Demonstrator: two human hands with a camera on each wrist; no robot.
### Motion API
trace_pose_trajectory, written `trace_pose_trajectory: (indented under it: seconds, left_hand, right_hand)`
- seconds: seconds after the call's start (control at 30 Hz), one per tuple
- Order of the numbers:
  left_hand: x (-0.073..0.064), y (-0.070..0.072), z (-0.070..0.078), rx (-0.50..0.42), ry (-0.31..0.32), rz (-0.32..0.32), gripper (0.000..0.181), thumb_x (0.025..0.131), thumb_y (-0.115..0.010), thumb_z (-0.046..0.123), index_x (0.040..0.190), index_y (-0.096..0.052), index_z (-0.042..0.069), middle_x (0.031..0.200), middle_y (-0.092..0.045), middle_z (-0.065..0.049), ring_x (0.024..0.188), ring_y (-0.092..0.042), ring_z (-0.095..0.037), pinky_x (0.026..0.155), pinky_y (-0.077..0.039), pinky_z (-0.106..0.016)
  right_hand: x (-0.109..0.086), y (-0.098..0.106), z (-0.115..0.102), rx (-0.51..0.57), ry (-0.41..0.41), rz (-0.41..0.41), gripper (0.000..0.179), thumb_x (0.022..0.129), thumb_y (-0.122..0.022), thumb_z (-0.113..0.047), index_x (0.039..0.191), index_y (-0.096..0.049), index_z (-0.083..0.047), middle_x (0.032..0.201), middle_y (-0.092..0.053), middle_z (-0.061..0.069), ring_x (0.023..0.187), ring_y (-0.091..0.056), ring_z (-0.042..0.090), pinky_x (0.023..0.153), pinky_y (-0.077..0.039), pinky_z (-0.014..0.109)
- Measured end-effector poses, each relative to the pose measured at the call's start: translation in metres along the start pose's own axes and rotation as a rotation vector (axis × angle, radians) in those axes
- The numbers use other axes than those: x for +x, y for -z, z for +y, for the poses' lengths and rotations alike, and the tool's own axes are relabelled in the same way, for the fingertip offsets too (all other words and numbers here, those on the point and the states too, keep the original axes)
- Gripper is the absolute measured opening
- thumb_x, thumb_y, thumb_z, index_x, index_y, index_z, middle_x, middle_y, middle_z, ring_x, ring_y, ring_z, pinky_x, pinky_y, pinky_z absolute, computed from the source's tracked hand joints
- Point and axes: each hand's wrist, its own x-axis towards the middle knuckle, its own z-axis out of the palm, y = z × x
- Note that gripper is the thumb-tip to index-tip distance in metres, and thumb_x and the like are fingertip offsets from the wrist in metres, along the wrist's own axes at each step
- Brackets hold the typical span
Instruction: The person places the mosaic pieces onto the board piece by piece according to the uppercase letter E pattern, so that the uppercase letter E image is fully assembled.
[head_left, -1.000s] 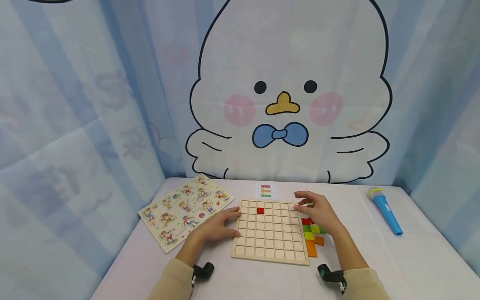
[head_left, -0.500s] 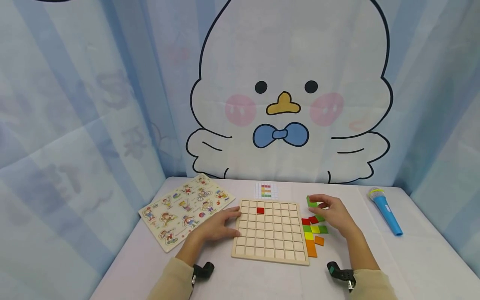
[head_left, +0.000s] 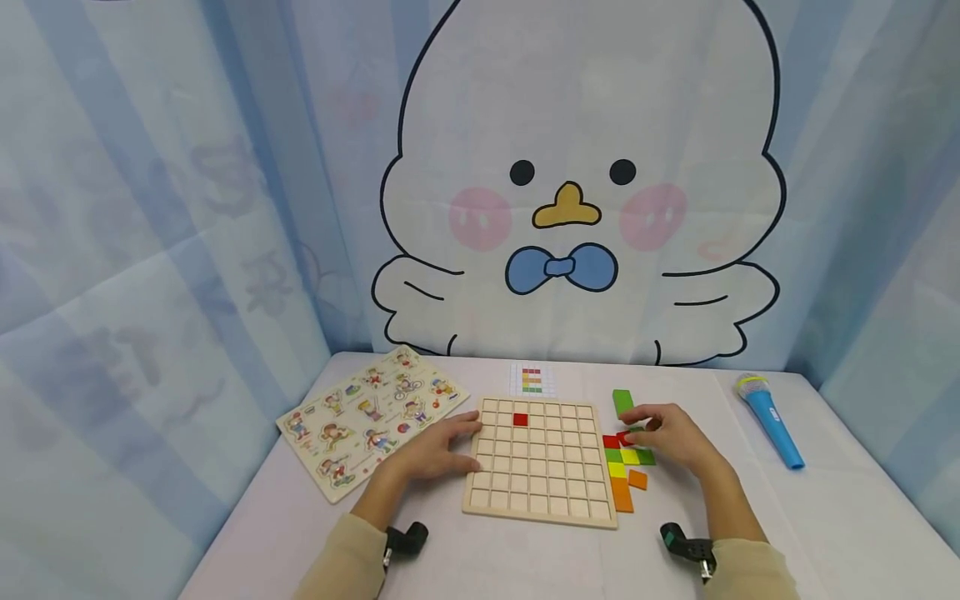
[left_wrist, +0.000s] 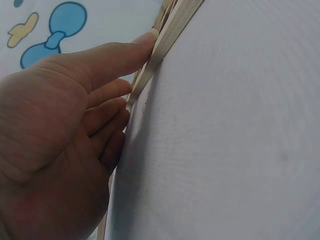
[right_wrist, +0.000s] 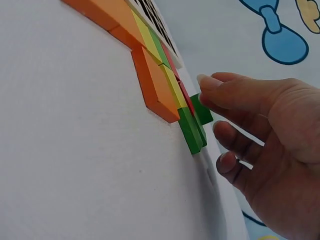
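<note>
A wooden grid board [head_left: 540, 462] lies in the middle of the table, with one red square tile [head_left: 521, 420] in its upper part. My left hand [head_left: 435, 448] rests against the board's left edge; in the left wrist view its thumb touches the wooden rim [left_wrist: 167, 45]. Over the loose tiles beside the board's right edge hovers my right hand [head_left: 671, 433], thumb and index tips right at a red tile [head_left: 623, 438]. In the right wrist view those fingertips stand close together above the tiles, with no tile seen between them.
Loose orange tiles [head_left: 621, 494], a yellow tile [head_left: 617, 471] and green tiles [head_left: 622, 403] lie along the board's right side. A small pattern card [head_left: 532, 381] is behind the board. A picture puzzle board [head_left: 371, 425] lies left, a blue toy microphone [head_left: 772, 425] right.
My right hand has moved right from the board's upper right corner, then down toward the red tile, leaving green tiles uncovered behind it. My left hand has stayed at the board's edge.
</note>
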Motion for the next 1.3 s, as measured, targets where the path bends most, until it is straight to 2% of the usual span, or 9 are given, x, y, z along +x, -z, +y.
trace_pose_trajectory:
  seconds: [0.3, 0.5, 0.77, 1.0, 1.3]
  left_hand:
    - [0.0001, 0.0003, 0.0011, -0.003, 0.007, 0.0, 0.073, 0.091, -0.08, 0.036, 0.154, -0.052, 0.013, 0.17, -0.035, -0.002, 0.159, -0.027, -0.029, 0.13, -0.022, -0.053]
    - [-0.0005, 0.0008, 0.0024, -0.007, 0.015, -0.004, 0.072, 0.091, -0.08, 0.035, 0.154, -0.052, 0.013, 0.17, -0.034, -0.002, 0.16, -0.027, -0.029, 0.13, -0.021, -0.053]
    - [-0.0005, 0.0004, 0.0021, -0.017, 0.02, -0.003, 0.073, 0.091, -0.08, 0.034, 0.154, -0.051, 0.012, 0.17, -0.034, -0.003, 0.16, -0.026, -0.029, 0.13, -0.021, -0.053]
    - [-0.0003, 0.0006, 0.0017, -0.02, 0.02, -0.002, 0.072, 0.091, -0.08, 0.035, 0.154, -0.052, 0.012, 0.17, -0.034, -0.002, 0.16, -0.026, -0.029, 0.13, -0.021, -0.054]
    - [-0.0004, -0.0011, 0.0003, -0.023, 0.007, 0.0, 0.074, 0.091, -0.08, 0.038, 0.153, -0.052, 0.011, 0.17, -0.035, -0.003, 0.16, -0.027, -0.029, 0.13, -0.022, -0.055]
  right_hand:
    - [-0.0002, -0.0045, 0.0023, -0.06, 0.0, -0.008, 0.028, 0.091, -0.08, -0.015, 0.119, -0.077, -0.011, 0.107, -0.07, 0.006, 0.094, -0.05, 0.025, 0.071, -0.042, 0.03]
    - [-0.0008, -0.0067, 0.0023, -0.099, 0.038, -0.004, 0.026, 0.091, -0.079, -0.014, 0.117, -0.078, -0.011, 0.099, -0.066, 0.006, 0.091, -0.05, 0.024, 0.07, -0.04, 0.031]
    - [0.0012, -0.0081, 0.0038, -0.133, 0.086, -0.013, 0.024, 0.093, -0.078, -0.013, 0.116, -0.078, -0.009, 0.103, -0.068, 0.004, 0.092, -0.051, 0.023, 0.075, -0.042, 0.031]
    - [0.0013, -0.0079, 0.0025, -0.133, 0.073, -0.028, 0.027, 0.093, -0.078, -0.015, 0.12, -0.078, -0.008, 0.1, -0.063, 0.004, 0.091, -0.051, 0.023, 0.073, -0.042, 0.031]
    - [0.0008, -0.0095, 0.0018, -0.138, 0.064, -0.021, 0.025, 0.093, -0.078, -0.014, 0.118, -0.077, -0.007, 0.1, -0.064, 0.006, 0.09, -0.051, 0.022, 0.071, -0.042, 0.03]
